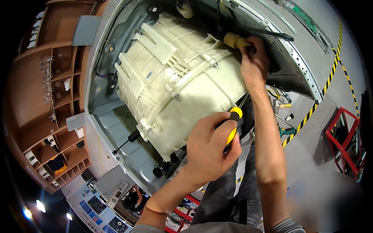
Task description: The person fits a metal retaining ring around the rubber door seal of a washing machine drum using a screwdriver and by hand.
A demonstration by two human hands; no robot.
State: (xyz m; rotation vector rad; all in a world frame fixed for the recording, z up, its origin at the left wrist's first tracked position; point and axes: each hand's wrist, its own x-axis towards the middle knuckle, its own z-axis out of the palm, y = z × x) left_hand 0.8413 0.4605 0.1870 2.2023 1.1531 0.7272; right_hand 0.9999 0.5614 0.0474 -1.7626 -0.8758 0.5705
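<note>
My left hand [210, 145] is closed around the yellow and black handle of a screwdriver [232, 136], in front of a cream plastic washing machine tub [206, 91]. The screwdriver's tip is hard to make out. At the tub's far right side, my right hand [255, 64] has its fingers closed on the end of a pale yellow cylindrical fitting [232, 40]. The tub lies inside a grey metal cabinet [101, 83], its ribs and several screw points facing up. Low on the tub's near edge sits a black pump-like part [160, 170]; a black damper rod [133, 136] is to its left.
On the floor to the right lie a hammer [276, 105], a green power tool [287, 131] and other tools. Farther right stand a red metal frame [344, 139] and yellow-black floor tape [307, 118]. Brown shelves [39, 132] line the left; another person [136, 200] is at lower left.
</note>
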